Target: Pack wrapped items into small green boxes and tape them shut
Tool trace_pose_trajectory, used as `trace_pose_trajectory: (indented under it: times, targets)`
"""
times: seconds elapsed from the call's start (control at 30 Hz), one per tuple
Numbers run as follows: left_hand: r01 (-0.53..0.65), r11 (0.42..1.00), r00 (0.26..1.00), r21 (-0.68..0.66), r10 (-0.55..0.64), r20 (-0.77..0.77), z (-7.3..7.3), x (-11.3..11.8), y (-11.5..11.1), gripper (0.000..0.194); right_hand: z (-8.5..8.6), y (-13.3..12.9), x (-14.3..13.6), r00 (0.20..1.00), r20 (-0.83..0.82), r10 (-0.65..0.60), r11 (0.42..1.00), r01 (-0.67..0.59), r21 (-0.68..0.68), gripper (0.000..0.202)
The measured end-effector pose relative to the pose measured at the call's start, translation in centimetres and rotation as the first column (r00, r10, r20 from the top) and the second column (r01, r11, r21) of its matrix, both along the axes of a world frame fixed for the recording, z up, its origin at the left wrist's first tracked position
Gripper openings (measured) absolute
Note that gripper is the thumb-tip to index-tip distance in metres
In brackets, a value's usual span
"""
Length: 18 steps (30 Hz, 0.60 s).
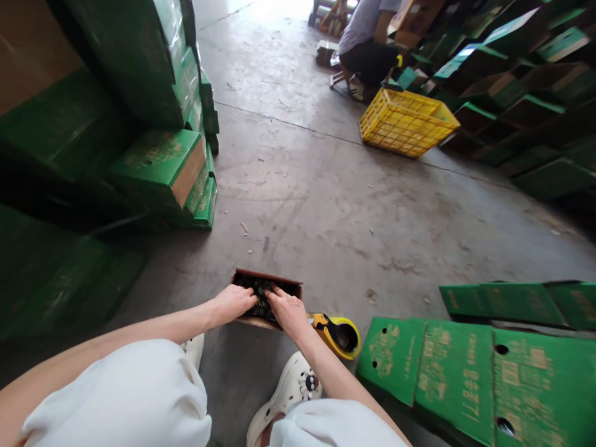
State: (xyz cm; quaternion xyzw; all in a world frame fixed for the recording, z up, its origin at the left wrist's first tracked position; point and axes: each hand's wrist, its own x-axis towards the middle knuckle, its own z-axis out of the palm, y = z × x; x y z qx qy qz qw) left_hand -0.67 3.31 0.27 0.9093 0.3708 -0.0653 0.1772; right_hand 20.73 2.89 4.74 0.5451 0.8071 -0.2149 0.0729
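Note:
A small open cardboard box (294,288) stands on the floor between my feet. Dark, shiny green-black contents (262,305) fill it, too small and dim to name. My left hand (237,301) reaches over the box's left side, its fingers resting on the contents. From the right, my right hand (287,310) lies over the other end with fingers apart, touching the same contents. Neither hand lifts anything that I can see; some fingertips are hidden among the dark pieces. Right beside the box lies a yellow-and-black tape dispenser (336,335), close to my right wrist.
Green cartons (158,158) are stacked high on the left. More green cartons (451,379) lie at the lower right. Farther off stand a yellow plastic crate (405,124) and a crouching person (370,46), near piled open green boxes (526,112). Scraps dot the concrete floor (321,198).

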Motion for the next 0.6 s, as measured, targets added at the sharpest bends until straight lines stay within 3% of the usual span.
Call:
trace_pose_trajectory:
  times: [0.13,0.27,0.33,0.4,0.6]
  targets:
    - [-0.005,1.0,1.0,-0.015,0.005,-0.026,0.4,0.2,0.2,0.012,-0.4,1.1,-0.4,0.977,-0.088,-0.194,0.978,0.186,-0.094,0.024]
    - [-0.017,0.999,0.999,-0.027,0.016,-0.039,1.1,0.3,0.3,0.011,-1.2,0.5,-0.8,0.967,-0.068,-0.245,0.965,0.237,-0.113,0.061]
    - [-0.03,0.999,0.998,-0.03,0.028,-0.048,1.3,0.5,0.4,0.009,-1.7,0.0,-1.0,0.972,-0.062,-0.228,0.972,0.223,-0.073,0.063]
    - [-0.034,0.999,0.998,-0.033,0.033,-0.055,1.4,0.6,0.3,0.007,-1.9,-0.4,-1.1,0.98,-0.055,-0.189,0.982,0.188,-0.024,0.053]
    - [-0.021,0.999,0.999,-0.032,0.02,-0.031,1.3,0.5,0.1,0.01,-0.8,-1.3,-1.2,0.995,0.085,0.046,0.977,-0.063,0.204,0.032]
